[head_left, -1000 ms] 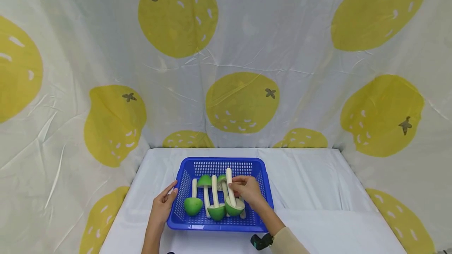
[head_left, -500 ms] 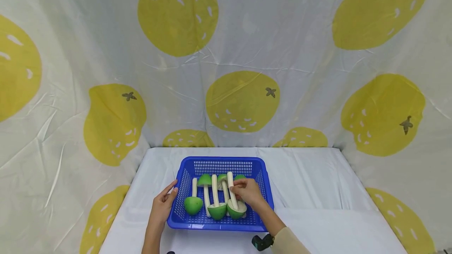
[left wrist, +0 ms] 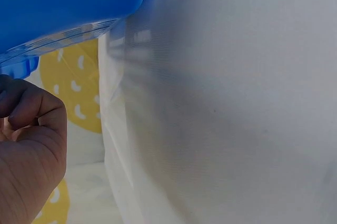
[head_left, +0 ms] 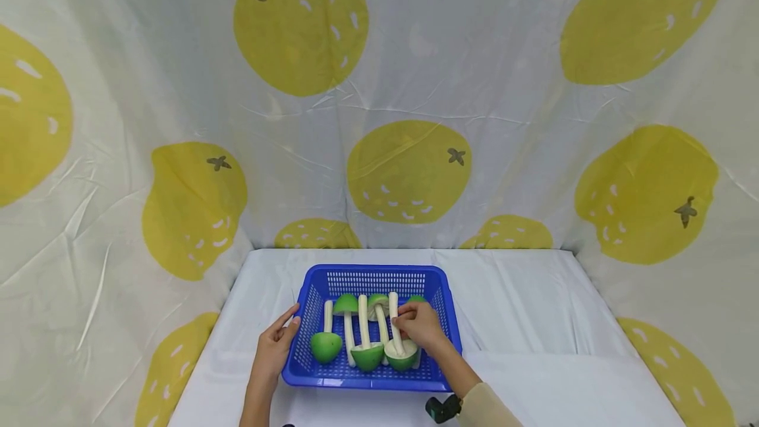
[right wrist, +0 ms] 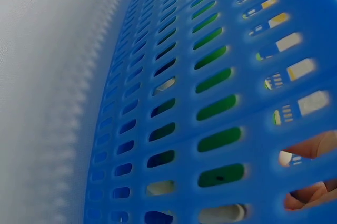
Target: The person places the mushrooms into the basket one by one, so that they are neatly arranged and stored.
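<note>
A blue plastic basket (head_left: 367, 382) holds several toy mushrooms with green caps and white stems. My right hand (head_left: 422, 328) pinches the white stem of one mushroom (head_left: 401, 360) between thumb and fingers; its green cap points toward me and lies low in the basket. Beneath and beside it, other mushrooms are partly hidden. To its left lie another mushroom (head_left: 367, 357) with its cap toward me and one (head_left: 348, 305) with its cap at the far side. My left hand (head_left: 275, 348) holds the basket's left rim, its fingers curled in the left wrist view (left wrist: 37, 129).
A white cloth (head_left: 522, 321) covers the table under the basket. Behind and at both sides hangs a curtain (head_left: 510, 170) printed with yellow lemons. A small black device (head_left: 443, 407) sits by the right sleeve, near the basket's front right corner.
My right hand has shifted the pinched mushroom slightly right and lowered it among the others. A green cap behind that hand now shows. The left hand stays at the rim.
</note>
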Action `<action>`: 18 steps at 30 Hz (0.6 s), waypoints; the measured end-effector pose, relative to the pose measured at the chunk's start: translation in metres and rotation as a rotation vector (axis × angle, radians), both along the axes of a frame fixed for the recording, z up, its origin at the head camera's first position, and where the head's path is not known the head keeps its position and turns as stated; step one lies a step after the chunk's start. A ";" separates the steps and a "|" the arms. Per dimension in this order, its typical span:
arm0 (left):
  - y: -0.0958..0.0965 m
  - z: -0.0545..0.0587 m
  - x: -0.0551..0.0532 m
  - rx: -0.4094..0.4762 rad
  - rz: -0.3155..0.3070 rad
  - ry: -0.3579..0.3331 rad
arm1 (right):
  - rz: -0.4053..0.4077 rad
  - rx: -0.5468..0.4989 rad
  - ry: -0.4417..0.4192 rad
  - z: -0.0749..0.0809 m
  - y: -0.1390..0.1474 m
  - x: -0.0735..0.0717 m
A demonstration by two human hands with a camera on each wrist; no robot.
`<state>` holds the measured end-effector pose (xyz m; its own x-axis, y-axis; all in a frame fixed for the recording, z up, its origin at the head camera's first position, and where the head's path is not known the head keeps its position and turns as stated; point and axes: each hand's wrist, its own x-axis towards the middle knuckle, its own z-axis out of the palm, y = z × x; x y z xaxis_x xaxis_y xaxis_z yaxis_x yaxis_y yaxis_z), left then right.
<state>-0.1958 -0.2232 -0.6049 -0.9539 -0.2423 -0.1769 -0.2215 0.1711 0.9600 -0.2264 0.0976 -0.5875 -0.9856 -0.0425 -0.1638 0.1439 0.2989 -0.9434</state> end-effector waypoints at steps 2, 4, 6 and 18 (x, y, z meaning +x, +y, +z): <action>-0.001 0.000 0.000 0.005 -0.005 -0.006 | -0.020 0.016 0.003 0.000 0.000 0.000; -0.001 0.000 0.001 0.005 -0.010 -0.007 | -0.038 0.026 0.007 0.000 0.000 0.001; -0.001 0.001 0.001 0.006 -0.010 -0.007 | -0.049 0.031 0.010 0.000 0.000 0.001; 0.000 0.000 0.000 0.019 -0.006 -0.013 | -0.104 0.039 0.018 0.000 0.001 0.002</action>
<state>-0.1958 -0.2232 -0.6047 -0.9530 -0.2327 -0.1942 -0.2333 0.1544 0.9601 -0.2246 0.0986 -0.5877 -0.9871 0.0663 -0.1460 0.1596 0.3199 -0.9339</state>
